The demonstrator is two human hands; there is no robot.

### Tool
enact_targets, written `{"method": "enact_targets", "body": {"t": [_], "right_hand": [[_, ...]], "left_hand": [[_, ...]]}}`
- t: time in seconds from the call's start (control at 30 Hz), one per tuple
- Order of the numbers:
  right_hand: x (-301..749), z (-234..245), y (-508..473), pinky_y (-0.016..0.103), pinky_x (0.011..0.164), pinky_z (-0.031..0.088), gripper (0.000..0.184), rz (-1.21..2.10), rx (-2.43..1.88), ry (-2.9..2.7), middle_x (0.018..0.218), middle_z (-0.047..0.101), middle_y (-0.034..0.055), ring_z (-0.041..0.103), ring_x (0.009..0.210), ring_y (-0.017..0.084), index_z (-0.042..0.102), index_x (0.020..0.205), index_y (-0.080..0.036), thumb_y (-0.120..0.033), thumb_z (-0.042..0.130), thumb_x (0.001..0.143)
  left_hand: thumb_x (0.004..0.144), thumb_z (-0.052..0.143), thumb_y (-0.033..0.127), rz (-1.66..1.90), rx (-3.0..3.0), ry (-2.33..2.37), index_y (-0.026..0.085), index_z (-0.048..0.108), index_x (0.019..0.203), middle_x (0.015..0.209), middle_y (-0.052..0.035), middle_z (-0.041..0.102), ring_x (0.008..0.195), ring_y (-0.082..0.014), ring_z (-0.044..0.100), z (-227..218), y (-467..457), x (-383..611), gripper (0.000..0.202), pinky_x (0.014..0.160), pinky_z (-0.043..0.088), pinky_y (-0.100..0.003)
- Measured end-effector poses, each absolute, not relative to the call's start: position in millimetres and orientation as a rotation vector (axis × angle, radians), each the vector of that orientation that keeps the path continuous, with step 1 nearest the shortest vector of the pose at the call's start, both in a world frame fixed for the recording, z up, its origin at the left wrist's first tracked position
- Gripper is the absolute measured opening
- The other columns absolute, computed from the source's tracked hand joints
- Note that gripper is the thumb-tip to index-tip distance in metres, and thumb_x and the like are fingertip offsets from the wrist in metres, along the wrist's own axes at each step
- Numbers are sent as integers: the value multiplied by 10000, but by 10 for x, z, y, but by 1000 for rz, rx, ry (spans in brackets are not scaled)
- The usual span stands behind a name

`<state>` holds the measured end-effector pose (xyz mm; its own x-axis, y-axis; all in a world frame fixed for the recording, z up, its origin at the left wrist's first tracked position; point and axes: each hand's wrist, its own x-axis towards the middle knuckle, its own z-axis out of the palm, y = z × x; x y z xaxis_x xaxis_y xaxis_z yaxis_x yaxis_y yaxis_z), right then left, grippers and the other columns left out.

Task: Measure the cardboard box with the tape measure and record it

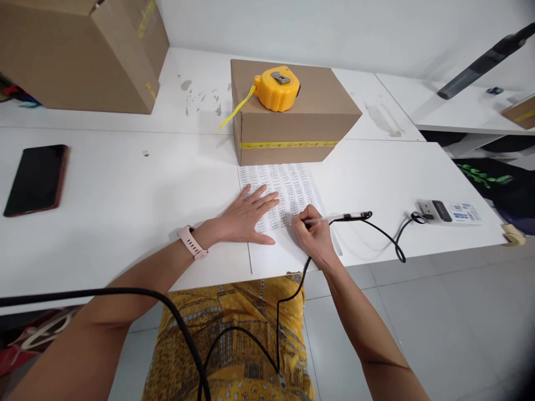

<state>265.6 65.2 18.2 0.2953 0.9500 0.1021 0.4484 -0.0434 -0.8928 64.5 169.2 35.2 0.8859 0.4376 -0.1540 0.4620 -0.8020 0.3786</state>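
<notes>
A white sheet of paper (267,259) lies near the front edge of the table, covered with columns of small handwriting. My left hand (246,217) rests flat on its left part, fingers spread, with a pink band on the wrist. In my right hand (313,236) a clear pen (345,218) with a black end is gripped, its tip at the lower end of the writing. The far end of the paper meets a brown cardboard box (288,129) with yellow tape. On top of that box sits a yellow tape measure (277,89) with a yellow strap.
A dark phone (37,179) lies at the left. Behind it stands a larger cardboard box (79,61). A white power strip (449,212) with a plugged-in black cable (399,245) is at the right. Another black cable (167,303) crosses over my left arm.
</notes>
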Motion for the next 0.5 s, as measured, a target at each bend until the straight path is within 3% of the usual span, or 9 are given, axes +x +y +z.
{"method": "enact_targets", "body": {"t": [0.5], "right_hand": [[2675, 197, 656, 277, 531, 270, 229, 674, -1644, -1297, 568, 394, -65, 362, 542, 110, 429, 673, -232, -260, 601, 821]], "left_hand": [[874, 503, 787, -80, 2646, 656, 184, 220, 1624, 1723, -90, 125, 1598, -309, -52, 323, 1695, 638, 1003, 1261, -111, -534]]}}
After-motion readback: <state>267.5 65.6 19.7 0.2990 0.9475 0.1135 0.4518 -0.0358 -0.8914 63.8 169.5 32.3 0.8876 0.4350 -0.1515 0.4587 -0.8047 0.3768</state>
